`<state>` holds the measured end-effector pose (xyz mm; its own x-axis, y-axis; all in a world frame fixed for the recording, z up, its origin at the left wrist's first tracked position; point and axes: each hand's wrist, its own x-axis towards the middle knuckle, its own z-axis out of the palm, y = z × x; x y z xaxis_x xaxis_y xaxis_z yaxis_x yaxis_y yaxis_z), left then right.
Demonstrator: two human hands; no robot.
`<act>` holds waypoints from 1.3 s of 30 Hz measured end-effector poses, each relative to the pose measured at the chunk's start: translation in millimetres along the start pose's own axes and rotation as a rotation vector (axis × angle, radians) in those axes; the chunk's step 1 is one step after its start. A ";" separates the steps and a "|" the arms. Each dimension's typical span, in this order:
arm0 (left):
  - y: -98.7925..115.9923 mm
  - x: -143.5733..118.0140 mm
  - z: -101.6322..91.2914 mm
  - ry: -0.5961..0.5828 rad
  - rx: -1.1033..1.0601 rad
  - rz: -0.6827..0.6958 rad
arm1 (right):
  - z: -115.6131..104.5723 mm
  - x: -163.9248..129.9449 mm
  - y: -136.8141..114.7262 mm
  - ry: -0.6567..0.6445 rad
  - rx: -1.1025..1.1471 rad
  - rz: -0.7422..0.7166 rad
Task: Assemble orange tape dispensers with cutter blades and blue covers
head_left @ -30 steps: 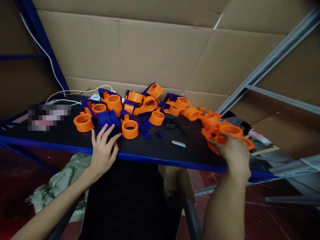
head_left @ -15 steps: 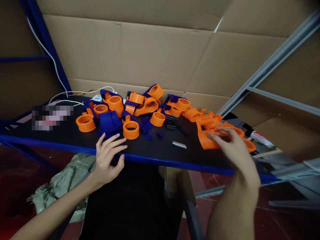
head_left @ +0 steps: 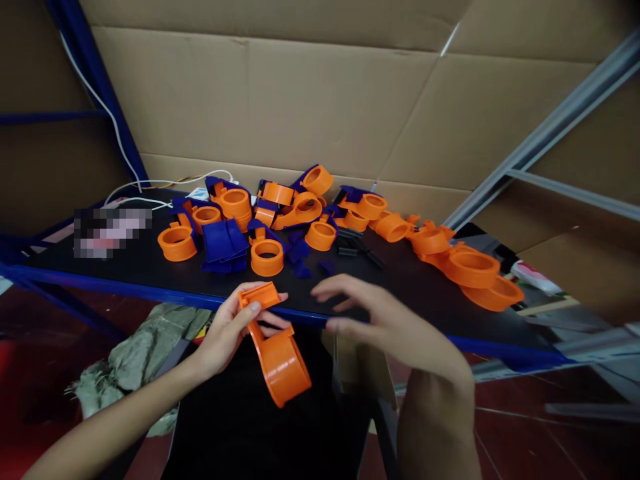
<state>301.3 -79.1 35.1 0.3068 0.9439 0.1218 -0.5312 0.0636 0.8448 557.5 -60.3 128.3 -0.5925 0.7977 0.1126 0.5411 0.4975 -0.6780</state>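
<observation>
My left hand [head_left: 233, 333] is closed on an orange plastic tape dispenser frame [head_left: 285, 367], thumb on its flat upper end. The frame's round hub hangs down in front of the table's edge, over my lap. To the right, my right hand [head_left: 363, 310] hovers over the table's front edge, slightly blurred, fingers apart and nothing in them. Just beyond both hands lie orange tape dispensers with blue covers [head_left: 267, 257] and several loose blue plastic pieces [head_left: 225, 243]. More bare orange frames [head_left: 473, 263] overlap in a row at the right.
Dark narrow strips [head_left: 357, 247] lie mid-table. A white cable [head_left: 123, 147] runs down the left post to a white box [head_left: 199, 193]. Cardboard [head_left: 325, 100] walls the back, a metal frame [head_left: 540, 127] stands right, and grey-green sacking [head_left: 150, 360] lies below left.
One orange frame has left the pile at the right and is now in my left hand. My right hand has moved left, off the pile, and covers where a small metal strip lay.
</observation>
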 end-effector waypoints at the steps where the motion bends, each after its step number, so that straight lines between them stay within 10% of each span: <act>1: 0.3 0.6 -1.7 0.006 0.008 -0.032 | -7.8 -1.2 15.5 0.121 -0.119 0.069; 8: 2.4 0.9 -6.1 0.025 0.112 -0.177 | -37.2 -6.9 98.0 0.215 -0.583 0.453; 21: -0.3 1.9 -6.9 -0.003 0.188 -0.210 | -37.6 -5.9 104.8 0.346 -0.669 0.496; 27: -0.6 2.4 -6.7 -0.009 0.236 -0.244 | -26.6 -0.3 71.9 0.419 -0.440 0.335; 33: -4.0 0.1 -8.1 -0.074 0.198 -0.323 | 9.4 17.1 8.8 0.092 -0.014 -0.069; 39: -1.2 -1.0 -4.7 -0.078 0.158 -0.321 | 32.8 30.8 -1.0 0.007 0.016 -0.104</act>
<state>297.9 -78.5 31.5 0.5006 0.8562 -0.1282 -0.2716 0.2959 0.9158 519.2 -47.4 108.5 -0.6408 0.7443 0.1884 0.4668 0.5725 -0.6741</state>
